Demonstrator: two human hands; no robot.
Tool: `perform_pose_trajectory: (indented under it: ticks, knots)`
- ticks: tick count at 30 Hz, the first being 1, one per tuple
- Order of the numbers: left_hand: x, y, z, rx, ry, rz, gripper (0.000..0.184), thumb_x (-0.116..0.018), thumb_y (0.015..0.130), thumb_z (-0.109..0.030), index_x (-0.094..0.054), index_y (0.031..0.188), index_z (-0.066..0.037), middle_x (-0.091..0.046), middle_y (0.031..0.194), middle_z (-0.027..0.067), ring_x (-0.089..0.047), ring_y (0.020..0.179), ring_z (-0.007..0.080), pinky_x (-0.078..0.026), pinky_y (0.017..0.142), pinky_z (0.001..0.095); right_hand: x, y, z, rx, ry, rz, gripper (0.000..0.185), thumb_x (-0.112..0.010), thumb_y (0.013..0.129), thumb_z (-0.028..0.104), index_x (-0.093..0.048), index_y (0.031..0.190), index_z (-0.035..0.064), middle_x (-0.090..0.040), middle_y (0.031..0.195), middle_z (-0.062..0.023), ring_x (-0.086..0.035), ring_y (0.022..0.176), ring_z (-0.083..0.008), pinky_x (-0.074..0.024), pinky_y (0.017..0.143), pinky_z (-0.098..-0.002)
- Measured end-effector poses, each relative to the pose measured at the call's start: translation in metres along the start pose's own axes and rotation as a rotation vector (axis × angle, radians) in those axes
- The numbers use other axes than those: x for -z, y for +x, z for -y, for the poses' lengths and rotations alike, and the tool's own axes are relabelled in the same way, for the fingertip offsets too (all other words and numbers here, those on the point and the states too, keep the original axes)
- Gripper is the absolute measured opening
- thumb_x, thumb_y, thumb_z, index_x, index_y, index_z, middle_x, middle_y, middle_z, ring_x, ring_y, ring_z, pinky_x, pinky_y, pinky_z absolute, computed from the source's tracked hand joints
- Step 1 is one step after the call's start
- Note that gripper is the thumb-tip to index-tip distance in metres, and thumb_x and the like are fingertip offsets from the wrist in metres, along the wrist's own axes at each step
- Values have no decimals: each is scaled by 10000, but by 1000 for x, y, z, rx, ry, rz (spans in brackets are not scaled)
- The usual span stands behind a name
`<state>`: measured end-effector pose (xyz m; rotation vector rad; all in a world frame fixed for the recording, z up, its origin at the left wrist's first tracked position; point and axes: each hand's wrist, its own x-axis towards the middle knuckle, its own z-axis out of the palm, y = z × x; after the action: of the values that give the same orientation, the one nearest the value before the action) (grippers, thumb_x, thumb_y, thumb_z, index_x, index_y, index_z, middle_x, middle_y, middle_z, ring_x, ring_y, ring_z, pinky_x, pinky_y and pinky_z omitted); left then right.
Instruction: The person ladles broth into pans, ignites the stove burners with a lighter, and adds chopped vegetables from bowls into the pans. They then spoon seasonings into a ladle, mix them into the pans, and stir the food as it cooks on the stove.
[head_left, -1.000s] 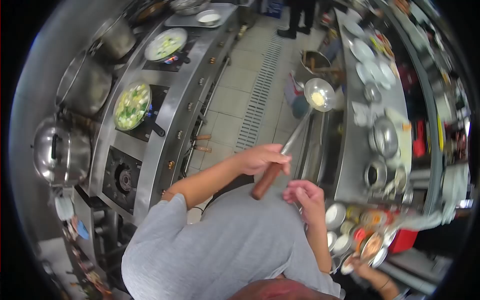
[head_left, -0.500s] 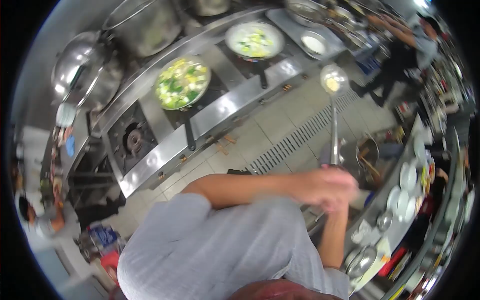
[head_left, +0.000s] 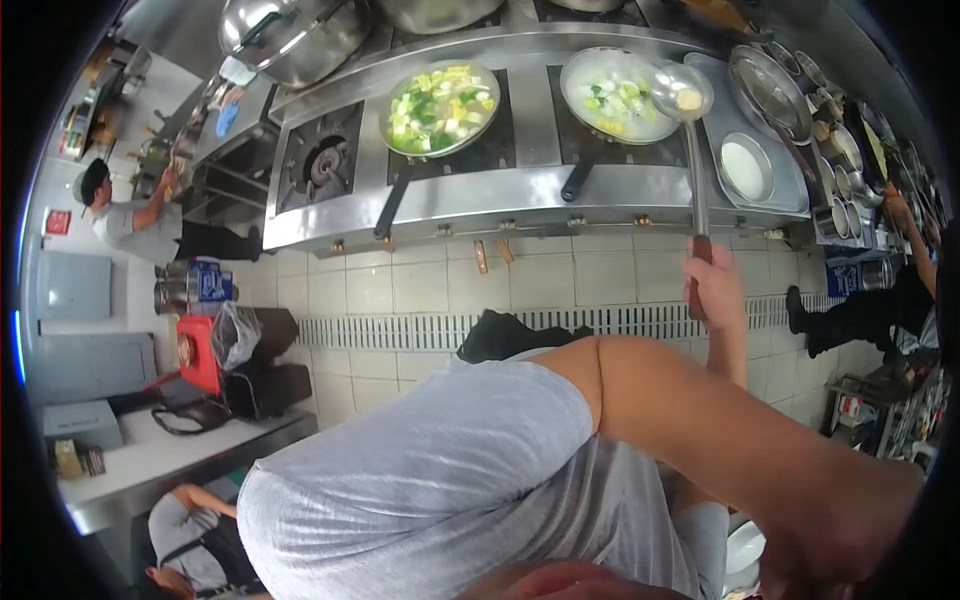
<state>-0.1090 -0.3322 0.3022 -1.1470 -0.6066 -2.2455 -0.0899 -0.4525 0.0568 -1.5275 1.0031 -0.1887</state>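
Observation:
My right hand (head_left: 717, 288) is wrapped round the brown grip of a long-handled metal ladle (head_left: 699, 180). A small pale-yellow lump (head_left: 689, 99) lies in the ladle's bowl, which hangs over or beside the right rim of a frying pan (head_left: 575, 110); contact cannot be made out. That pan holds pale liquid with green and yellow pieces. My left arm crosses in front of my body, and my left hand (head_left: 835, 535) is dark and blurred at the lower right, its fingers unclear. Farther left on the stove, a second frying pan (head_left: 398, 147) holds chopped green, white and yellow vegetables.
A bowl of white liquid (head_left: 746, 168) stands on a metal tray (head_left: 797, 192) right of the pans. Both pan handles jut over the stove's front edge (head_left: 480, 205). Large pots (head_left: 300, 45) line the back. Co-workers are at the left (head_left: 140, 215), lower left (head_left: 195, 530) and right (head_left: 890, 300).
My view has turned toward the stove. The ladle has swung from above the floor to the right pan's rim. My hands, close together before, are now apart, the left at the lower right.

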Motion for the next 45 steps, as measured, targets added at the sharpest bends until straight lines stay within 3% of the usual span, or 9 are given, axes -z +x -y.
perform_pose_trajectory:
  ticks: [7, 10, 16, 28, 31, 35, 39, 43, 45]
  knots:
    - [15, 8, -26, -90, 99, -17, 347, -479, 1027, -317, -538, 831, -37, -502, 725, 35, -497, 619, 127, -423, 607, 290, 8, 49, 17, 250, -939, -224, 231, -574, 781, 68, -545, 970, -61, -670, 918, -299, -616, 926, -513, -478, 868, -539]
    - [7, 5, -30, -112, 140, -17, 350, -477, 1029, -324, -540, 856, -26, -513, 750, 46, -504, 644, 134, -429, 632, 296, 4, 75, 5, 304, -1070, -199, 233, -613, 763, 60, -563, 966, -43, -668, 826, -235, -668, 757, -424, -539, 731, -494]
    - [0, -1, -44, -145, 155, -22, 364, -472, 1033, -338, -545, 906, -4, -536, 798, 69, -519, 694, 150, -440, 683, 308, 17, 92, 10, -74, 215, 296, 266, -692, 801, 97, -597, 1026, -9, -569, 662, -39, -515, 439, -114, -409, 393, -263]
    - [-38, -21, -25, -135, 224, -21, 417, -463, 1042, -365, -554, 1007, 40, -581, 896, 113, -547, 793, 181, -462, 786, 333, 2, 61, -4, 164, -192, 69, 256, -679, 747, 86, -631, 975, -21, -531, 641, -23, -509, 446, -116, -408, 419, -286]
    - [-53, -54, -17, -72, 460, -137, 434, -460, 1045, -372, -557, 1032, 51, -592, 921, 125, -554, 817, 189, -467, 811, 339, 8, 54, 7, 210, -388, -6, 254, -680, 728, 94, -615, 949, -13, -599, 664, -108, -610, 524, -247, -475, 501, -374]
    - [-58, -154, -6, 83, 1205, -598, 313, -541, 1017, -339, -591, 964, -35, -627, 801, 66, -615, 724, 182, -504, 655, 336, 10, 53, 13, 458, -807, -200, 276, -649, 744, 98, -581, 985, -19, -661, 840, -244, -662, 808, -427, -503, 700, -507]
    - [-54, -314, 7, 393, 1835, -1414, 361, -551, 996, -390, -603, 1053, -38, -659, 969, 142, -651, 888, 284, -516, 766, 407, -2, 46, 33, 404, -1010, -272, 296, -602, 767, 70, -566, 1045, -26, -662, 959, -296, -633, 940, -485, -497, 807, -554]
    - [-71, -496, 80, 542, 1859, -2238, 433, -545, 979, -443, -630, 999, -20, -655, 939, 227, -635, 920, 410, -499, 812, 462, -4, 64, 17, 336, -1179, -271, 252, -580, 786, 54, -569, 1021, -35, -667, 944, -294, -638, 938, -480, -505, 805, -568]
    - [-78, -601, 143, 916, 1356, -2590, 525, -536, 954, -490, -627, 1074, 13, -662, 1075, 283, -635, 1039, 440, -502, 870, 518, 0, 89, -13, 449, -1156, -222, 252, -607, 793, 70, -583, 1025, -26, -677, 880, -251, -674, 810, -412, -531, 705, -517]
